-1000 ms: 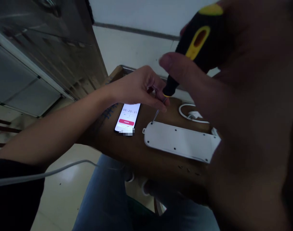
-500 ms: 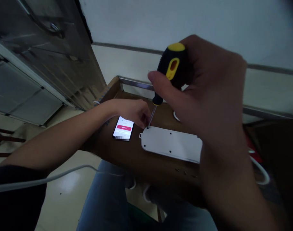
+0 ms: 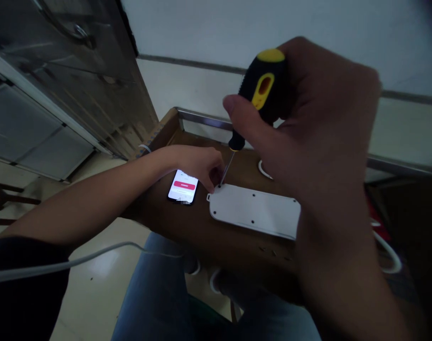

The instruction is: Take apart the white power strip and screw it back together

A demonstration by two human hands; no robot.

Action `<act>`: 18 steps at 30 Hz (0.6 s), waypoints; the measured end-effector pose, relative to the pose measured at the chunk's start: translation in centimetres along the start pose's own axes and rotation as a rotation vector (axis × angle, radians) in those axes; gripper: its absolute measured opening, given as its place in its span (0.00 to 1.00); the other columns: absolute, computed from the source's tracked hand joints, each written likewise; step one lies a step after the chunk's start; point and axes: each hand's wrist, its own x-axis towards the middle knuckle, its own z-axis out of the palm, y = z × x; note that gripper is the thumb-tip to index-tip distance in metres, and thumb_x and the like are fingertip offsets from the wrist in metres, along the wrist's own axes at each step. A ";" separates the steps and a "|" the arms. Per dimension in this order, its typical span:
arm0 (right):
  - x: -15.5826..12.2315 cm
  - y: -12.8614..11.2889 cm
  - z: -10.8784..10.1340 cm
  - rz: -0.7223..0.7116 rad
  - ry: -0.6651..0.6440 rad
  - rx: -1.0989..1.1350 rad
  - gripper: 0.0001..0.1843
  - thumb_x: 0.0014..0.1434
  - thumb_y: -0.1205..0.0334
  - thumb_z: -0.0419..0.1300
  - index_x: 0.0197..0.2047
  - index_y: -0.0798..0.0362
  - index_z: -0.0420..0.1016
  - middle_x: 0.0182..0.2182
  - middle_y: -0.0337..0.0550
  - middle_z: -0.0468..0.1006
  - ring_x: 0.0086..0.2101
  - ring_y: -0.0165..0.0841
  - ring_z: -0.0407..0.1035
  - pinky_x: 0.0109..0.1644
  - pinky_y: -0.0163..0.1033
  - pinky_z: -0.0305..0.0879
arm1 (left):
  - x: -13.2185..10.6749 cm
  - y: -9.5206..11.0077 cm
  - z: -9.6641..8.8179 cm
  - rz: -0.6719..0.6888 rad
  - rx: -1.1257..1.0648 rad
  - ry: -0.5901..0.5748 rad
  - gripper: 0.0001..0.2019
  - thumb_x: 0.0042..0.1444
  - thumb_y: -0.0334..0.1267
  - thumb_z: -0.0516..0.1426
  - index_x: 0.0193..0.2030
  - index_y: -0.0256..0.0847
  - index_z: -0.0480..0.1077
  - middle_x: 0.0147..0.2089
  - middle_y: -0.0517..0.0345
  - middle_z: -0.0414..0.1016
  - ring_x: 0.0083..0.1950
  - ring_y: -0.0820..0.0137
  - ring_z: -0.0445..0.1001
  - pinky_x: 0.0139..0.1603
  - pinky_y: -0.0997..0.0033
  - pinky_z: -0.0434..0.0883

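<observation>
My right grip (image 3: 315, 113) closed round screwdriver (image 3: 257, 80), shaft slanting down-left to corner hole of white strip (image 3: 264, 209). Strip lies on bench (image 3: 187, 229), below right grip. My left grip (image 3: 203, 163) curled beside same corner, near shaft; cannot tell if holding anything. Phone (image 3: 183, 188) below left grip, top hidden. Small dark bits (image 3: 274, 253) below strip.

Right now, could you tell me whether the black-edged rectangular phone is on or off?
On: the phone glows white around a red button, partly behind the left hand.
</observation>
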 end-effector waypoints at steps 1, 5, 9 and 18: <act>0.0 0.0 0.0 -0.004 -0.001 0.000 0.29 0.69 0.42 0.57 0.55 0.60 0.78 0.37 0.38 0.73 0.35 0.19 0.63 0.42 0.30 0.58 | 0.0 0.1 0.0 -0.017 0.013 -0.013 0.19 0.50 0.42 0.71 0.49 0.39 0.83 0.43 0.52 0.87 0.42 0.62 0.83 0.46 0.67 0.77; 0.1 0.7 0.1 -0.044 0.020 -0.006 0.30 0.69 0.39 0.55 0.52 0.60 0.78 0.36 0.38 0.71 0.34 0.19 0.62 0.45 0.31 0.61 | 0.0 0.5 -0.1 -0.051 0.025 -0.035 0.17 0.51 0.39 0.71 0.47 0.36 0.83 0.44 0.50 0.86 0.43 0.62 0.83 0.46 0.67 0.77; 0.1 1.2 0.2 -0.084 0.078 -0.028 0.32 0.68 0.36 0.54 0.52 0.58 0.78 0.35 0.38 0.71 0.35 0.20 0.64 0.47 0.35 0.65 | 0.0 0.6 -0.2 -0.033 0.043 -0.035 0.14 0.51 0.37 0.71 0.44 0.36 0.84 0.40 0.53 0.86 0.39 0.65 0.82 0.41 0.71 0.75; 1.1 0.3 -1.1 0.005 0.031 -0.124 0.32 0.68 0.36 0.54 0.53 0.59 0.76 0.40 0.43 0.72 0.42 0.25 0.70 0.52 0.37 0.66 | 0.0 1.2 -0.3 -0.050 0.084 -0.071 0.14 0.53 0.40 0.70 0.45 0.39 0.83 0.39 0.55 0.86 0.39 0.67 0.81 0.40 0.72 0.72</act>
